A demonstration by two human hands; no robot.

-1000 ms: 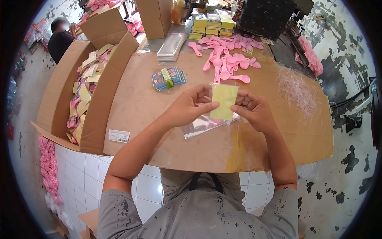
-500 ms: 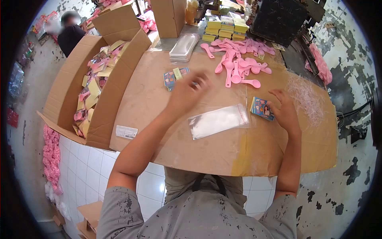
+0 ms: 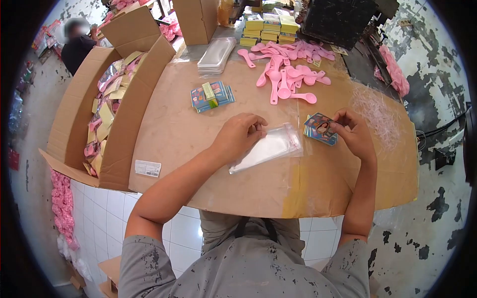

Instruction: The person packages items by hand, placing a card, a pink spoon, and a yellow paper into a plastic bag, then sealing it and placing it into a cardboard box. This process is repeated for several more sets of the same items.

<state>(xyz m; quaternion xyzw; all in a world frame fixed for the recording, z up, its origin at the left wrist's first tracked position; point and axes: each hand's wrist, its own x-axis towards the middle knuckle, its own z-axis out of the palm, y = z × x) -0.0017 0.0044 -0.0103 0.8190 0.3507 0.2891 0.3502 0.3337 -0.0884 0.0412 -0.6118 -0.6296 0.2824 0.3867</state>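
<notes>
My left hand [image 3: 243, 135] is closed, thumb and fingertips pinched at the upper edge of a clear plastic bag [image 3: 276, 145] lying in front of me. My right hand [image 3: 355, 131] pinches the corner of a printed card [image 3: 318, 123], the top one of a small blue-and-yellow stack right of the bags. Left of centre rests another stack of blue printed cards [image 3: 198, 101], crossed by a pale yellow-green strip. Beyond my hands spreads a heap of pink measuring spoons [image 3: 283, 84].
A cardboard box [image 3: 141, 116] of packed pink and yellow items stands at left. Farther back are more clear bags [image 3: 216, 54], yellow card stacks [image 3: 268, 27] and a black machine [image 3: 340, 22]. Shredded clear strips [image 3: 377, 116] lie at right. A person [image 3: 77, 49] is at far left.
My left hand has moved from near the left card stack down to the plastic bag, and its fingers have closed. My right hand has taken hold of the top card. The view has shifted slightly.
</notes>
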